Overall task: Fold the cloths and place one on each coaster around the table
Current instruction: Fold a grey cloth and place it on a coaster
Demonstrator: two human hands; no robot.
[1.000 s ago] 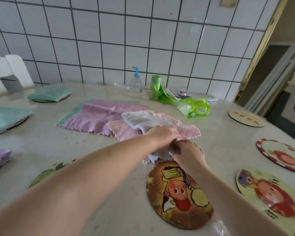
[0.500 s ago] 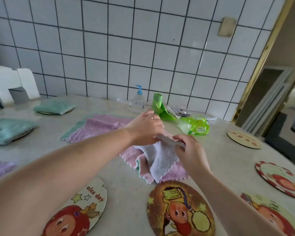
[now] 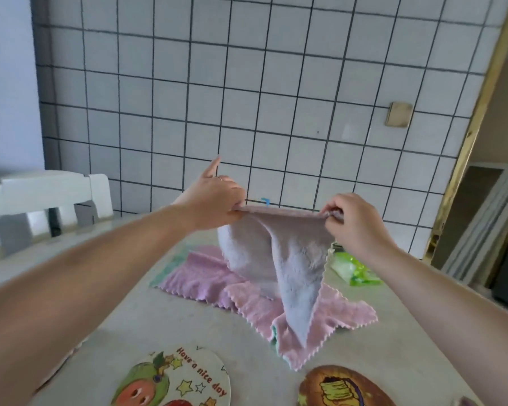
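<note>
Left hand [image 3: 214, 200] and right hand [image 3: 354, 221] each pinch a top corner of the pale cloth [image 3: 291, 259], held taut above the table [image 3: 159, 317]. Its lower tip hangs over the pink cloth [image 3: 335, 312], possibly touching. Two coasters lie at 6 o'clock: white coaster [image 3: 182, 379], brown coaster [image 3: 343, 388].

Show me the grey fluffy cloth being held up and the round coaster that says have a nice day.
Grey fluffy cloth [image 3: 294, 259], head view, hanging middle.
Round "Have a nice day" coaster [image 3: 188, 379], head view, printed face.
</note>
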